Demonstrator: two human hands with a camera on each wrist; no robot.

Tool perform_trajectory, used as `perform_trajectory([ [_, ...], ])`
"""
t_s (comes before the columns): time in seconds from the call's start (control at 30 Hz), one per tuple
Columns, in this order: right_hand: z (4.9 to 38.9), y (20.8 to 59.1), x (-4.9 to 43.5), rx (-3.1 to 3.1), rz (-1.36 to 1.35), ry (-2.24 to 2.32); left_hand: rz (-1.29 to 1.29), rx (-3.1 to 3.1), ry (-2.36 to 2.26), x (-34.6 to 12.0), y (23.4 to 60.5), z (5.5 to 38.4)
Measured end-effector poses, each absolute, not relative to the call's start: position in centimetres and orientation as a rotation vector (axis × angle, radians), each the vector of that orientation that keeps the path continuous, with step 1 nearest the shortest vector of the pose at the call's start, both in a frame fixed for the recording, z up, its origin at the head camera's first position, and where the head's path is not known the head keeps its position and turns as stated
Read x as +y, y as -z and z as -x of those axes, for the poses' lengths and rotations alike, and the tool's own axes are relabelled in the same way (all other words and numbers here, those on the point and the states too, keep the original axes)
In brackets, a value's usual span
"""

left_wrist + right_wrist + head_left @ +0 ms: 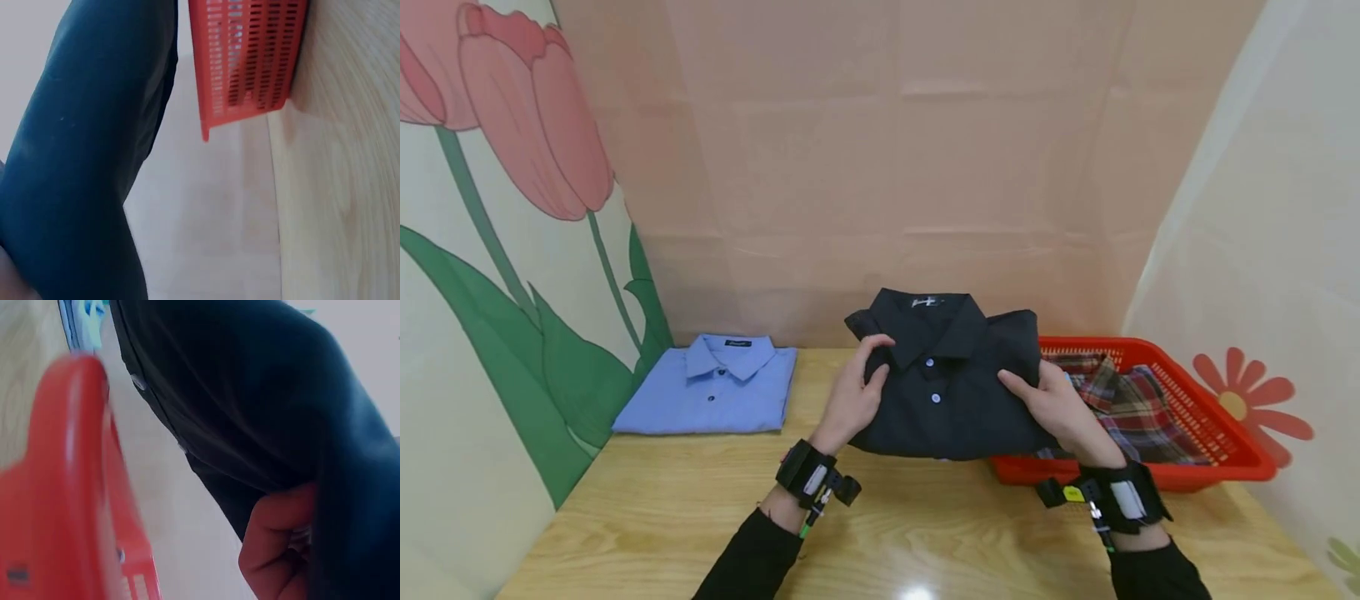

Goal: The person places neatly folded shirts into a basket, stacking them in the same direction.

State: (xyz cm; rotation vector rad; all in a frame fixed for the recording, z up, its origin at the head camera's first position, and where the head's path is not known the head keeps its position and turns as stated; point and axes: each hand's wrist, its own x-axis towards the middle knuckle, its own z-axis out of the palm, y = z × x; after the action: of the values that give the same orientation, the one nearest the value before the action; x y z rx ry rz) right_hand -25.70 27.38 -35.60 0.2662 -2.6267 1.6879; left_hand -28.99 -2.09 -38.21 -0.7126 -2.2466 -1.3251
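Toward six o'clock from the folded black shirt, the pale wood-grain table is reflecting a bright spot of light. Black sleeves are entering between seven and eight o'clock and between four and five. The left hand is gripping the shirt's nine o'clock side, thumb on the front; the right hand is gripping its four o'clock side likewise. The shirt is being held above the table, collar toward twelve. At three o'clock, partly behind it, a red basket is holding plaid garments. At nine o'clock, a folded blue shirt is lying near the table's far edge. Beyond, a creased beige-pink backdrop is filling twelve o'clock. Pale side walls are displaying pink tulips at ten o'clock and a red flower at three.
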Motion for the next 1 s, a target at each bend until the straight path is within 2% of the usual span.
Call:
perform_trajectory([
  [0.17, 25.3, 35.5, 29.5, -2.682, -0.187, -1.653, 0.774, -2.290, 1.300, 0.0, 38.0, 29.0],
  [0.33, 24.8, 34.9, 31.7, -2.771, -0.222, -1.598, 0.765, -2.353, 1.368, 1.5, 37.4, 28.9],
  [0.5, 24.7, 34.4, 33.2, -2.823, -0.184, -1.391, 0.815, -2.441, 1.445, 2.4, 36.7, 28.8],
  [0.7, 25.1, 34.9, 34.5, -2.760, 0.006, -1.135, 1.002, -2.527, 1.415, 3.9, 36.3, 29.0],
  [1.0, 25.7, 36.0, 36.7, -2.520, 0.256, -0.860, 1.103, -2.581, 1.264, 7.2, 36.0, 29.1],
])
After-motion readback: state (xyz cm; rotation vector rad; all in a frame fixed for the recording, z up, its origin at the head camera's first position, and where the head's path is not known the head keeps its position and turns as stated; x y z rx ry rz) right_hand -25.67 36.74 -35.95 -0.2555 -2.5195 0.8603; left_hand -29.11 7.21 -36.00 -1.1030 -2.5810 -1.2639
